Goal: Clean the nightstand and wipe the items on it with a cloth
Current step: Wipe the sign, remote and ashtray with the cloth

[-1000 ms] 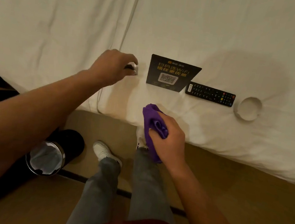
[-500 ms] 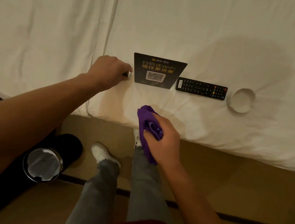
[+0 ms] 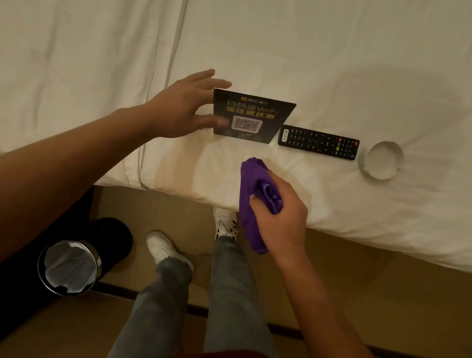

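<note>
Reaching at 12 o'clock, the left hand (image 3: 184, 107) has its fingers spread wide at the left edge of the black wifi card (image 3: 251, 118) on the white bed sheet (image 3: 362, 60); right hand (image 3: 278, 213) grips the bunched purple cloth (image 3: 251, 180) at 6 o'clock of the card; remote (image 3: 318, 142) and white ashtray (image 3: 383, 158) sit at the card's 3 o'clock.

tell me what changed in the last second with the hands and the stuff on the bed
The left hand has let go of the small white object it pinched; that object is no longer visible. The hand has opened and shifted right to the black WiFi card, thumb over its lower left part. The right hand still grips the purple cloth. The remote and the white ashtray lie as before.
</note>
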